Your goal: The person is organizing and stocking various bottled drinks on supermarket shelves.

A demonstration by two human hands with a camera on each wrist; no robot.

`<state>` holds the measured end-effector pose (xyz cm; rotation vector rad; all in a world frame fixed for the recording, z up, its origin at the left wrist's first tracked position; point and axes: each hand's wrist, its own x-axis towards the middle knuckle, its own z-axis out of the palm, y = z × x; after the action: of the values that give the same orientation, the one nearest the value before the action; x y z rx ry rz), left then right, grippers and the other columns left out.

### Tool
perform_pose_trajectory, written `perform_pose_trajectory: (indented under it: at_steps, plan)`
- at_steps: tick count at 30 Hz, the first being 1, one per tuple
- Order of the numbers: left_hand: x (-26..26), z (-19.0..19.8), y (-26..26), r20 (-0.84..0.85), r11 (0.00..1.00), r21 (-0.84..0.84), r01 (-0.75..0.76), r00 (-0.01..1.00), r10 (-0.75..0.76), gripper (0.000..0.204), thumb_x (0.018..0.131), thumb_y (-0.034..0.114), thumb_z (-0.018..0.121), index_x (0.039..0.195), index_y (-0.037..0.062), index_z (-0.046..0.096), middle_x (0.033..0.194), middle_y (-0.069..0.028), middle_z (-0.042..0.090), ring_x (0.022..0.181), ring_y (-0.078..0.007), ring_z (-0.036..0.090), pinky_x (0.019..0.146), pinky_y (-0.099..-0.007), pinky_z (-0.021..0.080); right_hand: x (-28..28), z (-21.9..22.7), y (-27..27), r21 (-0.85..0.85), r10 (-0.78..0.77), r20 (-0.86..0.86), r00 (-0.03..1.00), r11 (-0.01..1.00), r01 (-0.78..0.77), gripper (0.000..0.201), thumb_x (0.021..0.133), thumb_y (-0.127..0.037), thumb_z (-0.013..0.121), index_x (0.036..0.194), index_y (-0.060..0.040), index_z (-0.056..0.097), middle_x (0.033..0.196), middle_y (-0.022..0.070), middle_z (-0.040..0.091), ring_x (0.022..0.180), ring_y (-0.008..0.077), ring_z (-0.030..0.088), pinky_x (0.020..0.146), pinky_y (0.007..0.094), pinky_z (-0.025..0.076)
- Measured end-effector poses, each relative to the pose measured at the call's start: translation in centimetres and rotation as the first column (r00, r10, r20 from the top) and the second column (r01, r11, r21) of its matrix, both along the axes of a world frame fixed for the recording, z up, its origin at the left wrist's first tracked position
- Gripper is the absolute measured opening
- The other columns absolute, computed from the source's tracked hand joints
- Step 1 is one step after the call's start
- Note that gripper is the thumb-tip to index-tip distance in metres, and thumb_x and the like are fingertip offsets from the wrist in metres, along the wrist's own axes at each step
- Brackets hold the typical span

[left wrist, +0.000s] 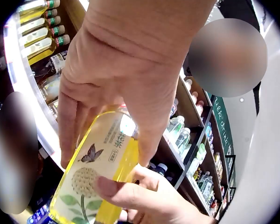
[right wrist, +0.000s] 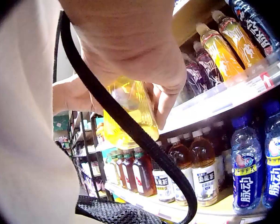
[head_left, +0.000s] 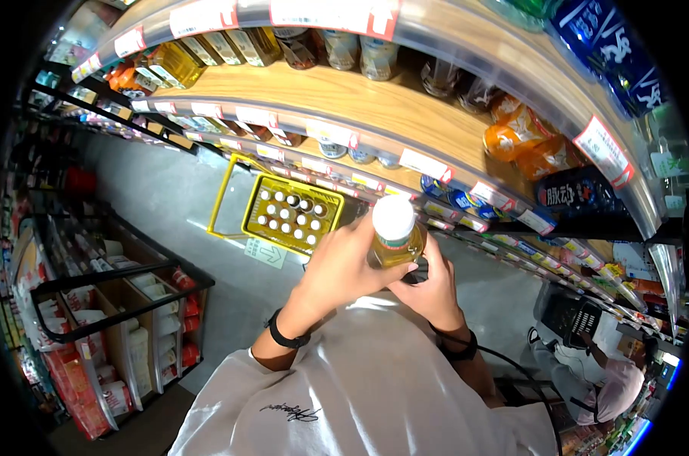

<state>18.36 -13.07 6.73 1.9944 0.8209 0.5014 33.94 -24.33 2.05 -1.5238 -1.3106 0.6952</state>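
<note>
Both hands hold a bottle of yellow tea drink point(head_left: 391, 257) with a white cap, upright in front of the chest. My left hand point(head_left: 343, 262) grips its upper part from the left, fingers around the far side. Lower down, my right hand point(head_left: 433, 287) holds the body, its thumb pressed on the label. That label point(left wrist: 89, 170) shows a butterfly and a round pale flower. In the right wrist view the clear yellow base of the bottle point(right wrist: 142, 112) shows beneath the right hand point(right wrist: 130, 51), and a black strap point(right wrist: 112, 109) crosses in front.
A yellow basket point(head_left: 247, 209) holding several white-capped bottles stands on the floor ahead, its handle raised. Curved drink shelves point(head_left: 276, 85) run along the front and right. A display rack point(head_left: 124, 334) is at the left. Another person point(head_left: 614, 387) is at the lower right.
</note>
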Motion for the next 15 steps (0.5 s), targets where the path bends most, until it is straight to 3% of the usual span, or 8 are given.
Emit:
perform_pose_trajectory:
  at_steps: [3, 4, 7, 9, 11, 13, 14, 15]
  plan:
    - [-1.2, -0.5, 1.4, 0.191, 0.996, 0.026, -0.086, 0.978, 0.080, 0.059, 0.077, 0.027, 0.094, 0.122, 0.0007, 0.067, 0.106, -0.0207, 0.075, 0.094, -0.0387, 0.075, 0.081, -0.0412, 0.060, -0.7, -0.1, 1.3, 0.118, -0.060, 0.113, 0.992, 0.992, 0.047, 0.079, 0.082, -0.008, 0.085, 0.151, 0.0015, 0.048, 0.150, 0.0234, 0.056, 0.136, 0.0377, 0.059, 0.111, 0.0430, 0.049]
    - [-1.7, -0.8, 2.2, 0.211, 0.981, 0.099, -0.166, 0.967, 0.142, 0.070, 0.073, 0.023, 0.097, 0.129, -0.0016, 0.064, 0.109, -0.0132, 0.073, 0.101, -0.0231, 0.071, 0.089, -0.0370, 0.057, -1.0, 0.2, 1.8, 0.138, -0.079, 0.136, 0.988, 0.989, 0.060, 0.078, 0.083, -0.008, 0.084, 0.151, 0.0013, 0.048, 0.151, 0.0230, 0.055, 0.139, 0.0371, 0.056, 0.113, 0.0440, 0.047]
    - [-3.8, -0.3, 6.6, 0.271, 0.917, 0.151, -0.368, 0.908, 0.320, 0.076, 0.074, 0.019, 0.097, 0.136, -0.0013, 0.058, 0.121, -0.0139, 0.069, 0.107, -0.0220, 0.067, 0.092, -0.0372, 0.056, -2.1, 1.1, 2.6, 0.045, -0.118, 0.131, 0.984, 0.993, 0.112, 0.072, 0.085, -0.002, 0.081, 0.149, -0.0004, 0.048, 0.152, 0.0210, 0.057, 0.135, 0.0320, 0.060, 0.110, 0.0432, 0.048]
    - [-6.2, -1.6, 11.5, 0.375, 0.839, 0.307, -0.448, 0.868, 0.326, 0.080, 0.073, 0.010, 0.096, 0.140, -0.0008, 0.054, 0.125, -0.0123, 0.064, 0.115, -0.0228, 0.065, 0.096, -0.0369, 0.056, -2.7, 0.2, 2.4, 0.048, -0.144, 0.129, 0.981, 0.989, 0.139, 0.068, 0.086, -0.003, 0.081, 0.147, -0.0005, 0.051, 0.147, 0.0204, 0.060, 0.132, 0.0334, 0.061, 0.109, 0.0424, 0.049]
    - [-7.7, -2.4, 16.9, 0.470, 0.683, 0.416, -0.601, 0.785, 0.404, 0.080, 0.076, 0.008, 0.094, 0.142, -0.0006, 0.049, 0.129, -0.0130, 0.060, 0.114, -0.0227, 0.064, 0.100, -0.0374, 0.056, -4.1, 0.6, 2.6, 0.040, -0.194, 0.111, 0.975, 0.981, 0.191, 0.056, 0.088, -0.003, 0.079, 0.139, -0.0005, 0.057, 0.135, 0.0193, 0.066, 0.125, 0.0343, 0.065, 0.105, 0.0411, 0.051]
    - [-9.3, -3.2, 22.0, 0.532, 0.614, 0.417, -0.670, 0.728, 0.433, 0.073, 0.079, 0.005, 0.092, 0.139, -0.0019, 0.051, 0.129, -0.0142, 0.062, 0.116, -0.0215, 0.064, 0.099, -0.0355, 0.056, -5.0, 0.4, 2.3, 0.036, -0.197, 0.123, 0.973, 0.980, 0.194, 0.053, 0.088, -0.003, 0.079, 0.137, 0.0000, 0.058, 0.134, 0.0195, 0.066, 0.124, 0.0350, 0.065, 0.104, 0.0412, 0.052]
    - [-10.8, -4.5, 25.3, 0.485, 0.610, 0.457, -0.648, 0.756, 0.440, 0.069, 0.079, -0.001, 0.089, 0.137, -0.0029, 0.052, 0.130, -0.0150, 0.063, 0.116, -0.0216, 0.064, 0.098, -0.0355, 0.056, -5.7, 0.4, 2.3, 0.025, -0.195, 0.134, 0.972, 0.981, 0.194, 0.051, 0.088, -0.003, 0.079, 0.135, 0.0005, 0.059, 0.133, 0.0196, 0.067, 0.122, 0.0356, 0.066, 0.103, 0.0413, 0.052]
    - [-11.5, -4.3, 27.1, 0.559, 0.661, 0.352, -0.662, 0.716, 0.419, 0.067, 0.080, -0.003, 0.088, 0.137, -0.0032, 0.052, 0.131, -0.0151, 0.063, 0.117, -0.0220, 0.065, 0.098, -0.0356, 0.055, -6.4, 0.8, 2.4, 0.041, -0.220, 0.131, 0.967, 0.975, 0.217, 0.045, 0.088, -0.002, 0.078, 0.130, 0.0010, 0.061, 0.132, 0.0201, 0.067, 0.119, 0.0358, 0.068, 0.101, 0.0410, 0.054]
